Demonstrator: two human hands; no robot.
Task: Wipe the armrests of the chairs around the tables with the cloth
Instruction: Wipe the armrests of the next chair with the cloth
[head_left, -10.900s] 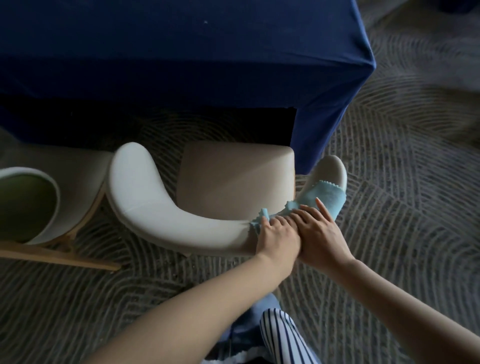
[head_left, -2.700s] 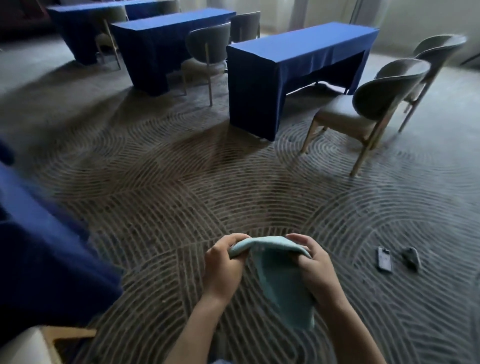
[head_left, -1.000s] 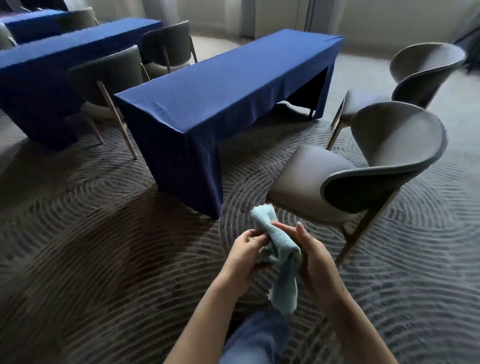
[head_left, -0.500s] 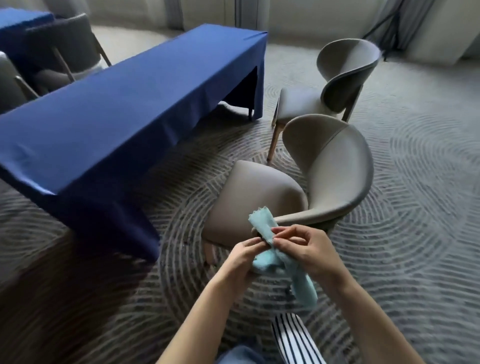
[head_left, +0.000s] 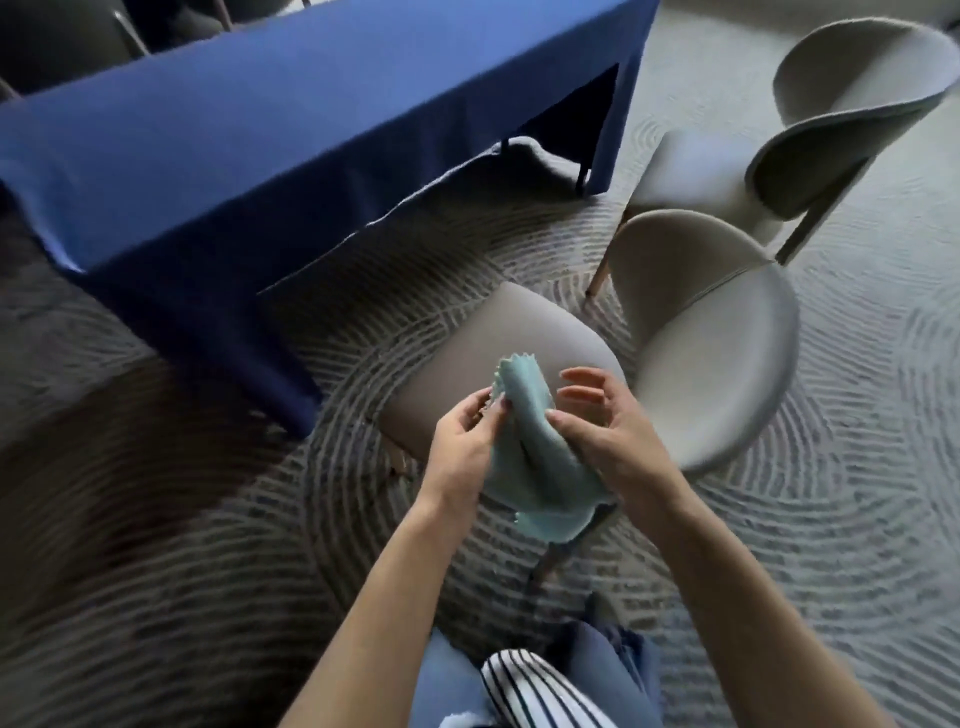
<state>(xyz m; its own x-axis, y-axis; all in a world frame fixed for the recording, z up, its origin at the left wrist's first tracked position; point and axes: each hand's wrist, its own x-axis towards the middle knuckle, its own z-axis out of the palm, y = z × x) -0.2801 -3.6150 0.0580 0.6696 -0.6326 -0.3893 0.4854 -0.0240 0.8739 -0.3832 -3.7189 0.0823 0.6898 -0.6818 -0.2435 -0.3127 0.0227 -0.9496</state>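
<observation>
Swirled carpet (head_left: 156, 519), blue table (head_left: 260, 130), chair (head_left: 717, 353), cloth (head_left: 535, 467)

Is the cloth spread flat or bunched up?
Bunched: the cloth hangs in loose folds, held by the left hand and right hand.

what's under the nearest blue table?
Through the open side of the blue table: carpet and two thin dark legs near the far end. Beyond that it is deep shadow. The drape hangs to the floor at the near end, so whatever is behind it cannot be seen.
</observation>
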